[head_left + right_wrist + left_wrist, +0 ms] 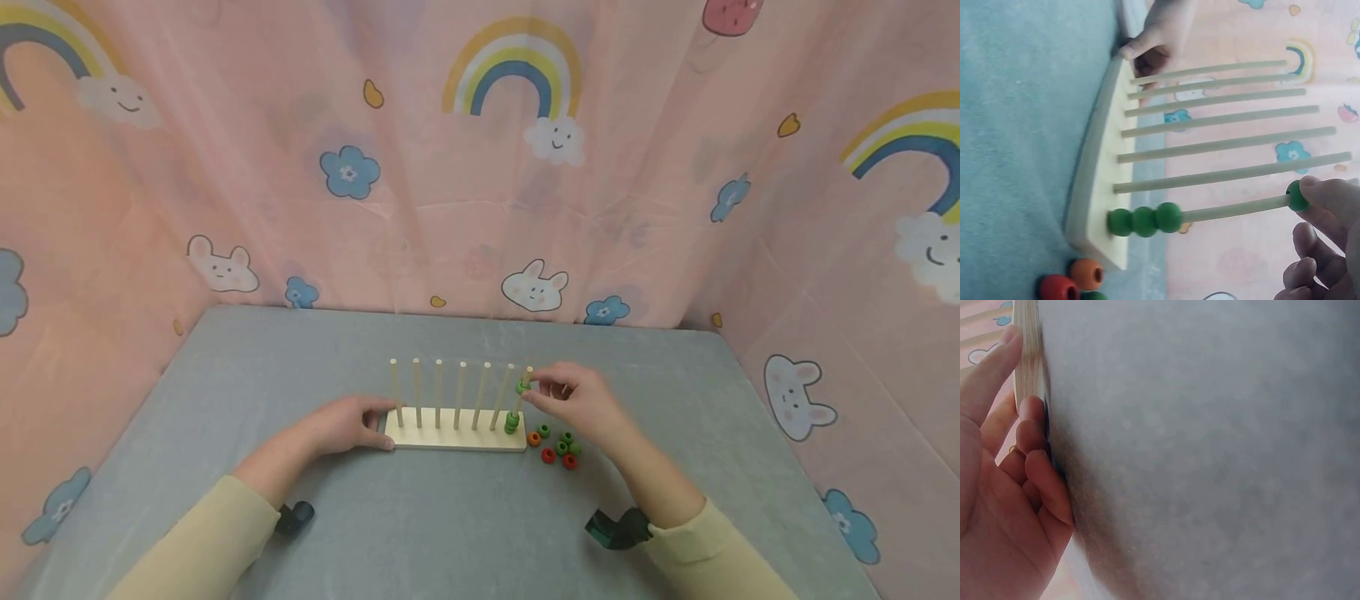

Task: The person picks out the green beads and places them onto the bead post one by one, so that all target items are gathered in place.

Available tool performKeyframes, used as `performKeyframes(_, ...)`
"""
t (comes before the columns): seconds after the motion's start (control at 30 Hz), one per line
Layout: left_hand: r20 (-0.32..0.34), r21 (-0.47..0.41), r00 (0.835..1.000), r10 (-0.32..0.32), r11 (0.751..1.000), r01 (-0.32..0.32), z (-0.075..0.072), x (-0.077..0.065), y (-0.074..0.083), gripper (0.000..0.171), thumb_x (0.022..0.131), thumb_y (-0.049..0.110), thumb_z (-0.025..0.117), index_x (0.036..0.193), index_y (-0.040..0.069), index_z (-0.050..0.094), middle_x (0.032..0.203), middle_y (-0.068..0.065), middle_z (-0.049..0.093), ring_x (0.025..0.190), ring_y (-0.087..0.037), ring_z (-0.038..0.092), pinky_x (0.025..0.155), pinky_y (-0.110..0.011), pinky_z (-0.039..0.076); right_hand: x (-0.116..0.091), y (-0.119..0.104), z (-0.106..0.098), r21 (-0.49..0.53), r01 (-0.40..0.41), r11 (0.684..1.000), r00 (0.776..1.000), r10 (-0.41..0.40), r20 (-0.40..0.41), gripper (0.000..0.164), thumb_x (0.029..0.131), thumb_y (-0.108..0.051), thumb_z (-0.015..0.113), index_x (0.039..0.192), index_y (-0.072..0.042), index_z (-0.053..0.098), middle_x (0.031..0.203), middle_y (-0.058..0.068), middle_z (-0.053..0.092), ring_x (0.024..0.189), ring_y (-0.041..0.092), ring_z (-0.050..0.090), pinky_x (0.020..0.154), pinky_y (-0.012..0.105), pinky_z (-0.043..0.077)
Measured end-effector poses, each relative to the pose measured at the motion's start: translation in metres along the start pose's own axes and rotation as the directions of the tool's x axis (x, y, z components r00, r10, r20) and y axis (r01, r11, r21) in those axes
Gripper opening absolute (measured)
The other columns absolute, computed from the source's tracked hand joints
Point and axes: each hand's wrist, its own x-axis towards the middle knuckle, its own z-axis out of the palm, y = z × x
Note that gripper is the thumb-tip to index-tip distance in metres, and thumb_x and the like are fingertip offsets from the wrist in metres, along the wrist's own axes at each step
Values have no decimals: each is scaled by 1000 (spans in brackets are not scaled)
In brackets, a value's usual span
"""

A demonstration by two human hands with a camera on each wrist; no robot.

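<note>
A pale wooden base [450,440] with a row of several upright rods stands on the grey table. My left hand [345,427] grips its left end, thumb at the front edge and fingers round the back corner; the left wrist view shows the hand [1016,487] against the base's side [1030,356]. Between thumb and fingertips, my right hand [581,400] pinches a green bead [1298,196] at the upper part of the rightmost rod [1235,209]. Three green beads [1144,222] sit stacked at the bottom of that rod. The other rods carry no beads.
Loose beads lie right of the base: an orange bead [534,439], two red beads [549,456] and several green beads [562,448]. A pink patterned curtain [480,208] hangs round the table [450,533]. Dark wrist devices [618,531] hang below both forearms.
</note>
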Motion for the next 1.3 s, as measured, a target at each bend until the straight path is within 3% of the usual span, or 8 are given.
performKeyframes(0.27,0,-11,1000,3,1000,-3,1,1,-1,65,80,33,83,136,9,61,75,1,52,68,-14,46,61,-31,35,-1,18,19,-51,-70,996,992,75,102,14,90,-23,75,100,-13,75,80,-4,58,76,16,52,63,31,46)
performKeyframes(0.53,-5,-3,1000,-1,1000,1,2,3,-1,65,80,35,83,137,12,61,74,1,52,67,-15,46,61,-32,35,-1,25,29,-63,-141,988,980,148,134,16,89,-24,76,102,-16,76,78,-5,58,71,16,51,59,32,42)
performKeyframes(0.8,-5,-7,1000,-2,1000,2,2,3,0,66,79,35,84,136,11,61,74,1,51,67,-15,45,61,-32,34,-2,24,27,-38,-140,989,977,144,156,26,89,-25,76,114,-16,75,79,-5,59,71,17,52,56,30,42)
performKeyframes(1.07,-3,-11,1000,14,1000,-14,2,3,0,66,79,34,84,136,10,61,74,1,51,67,-15,45,62,-32,35,-4,27,19,-6,-113,994,982,113,151,23,92,-22,73,112,-12,74,84,-2,59,76,17,52,58,32,44)
performKeyframes(1.3,-8,-11,1000,5,1000,-5,3,4,-3,66,79,32,84,137,9,60,74,0,51,68,-15,46,63,-32,36,-10,30,8,-59,-83,995,984,91,155,24,92,-21,73,114,-15,75,82,-4,59,74,17,51,59,30,42)
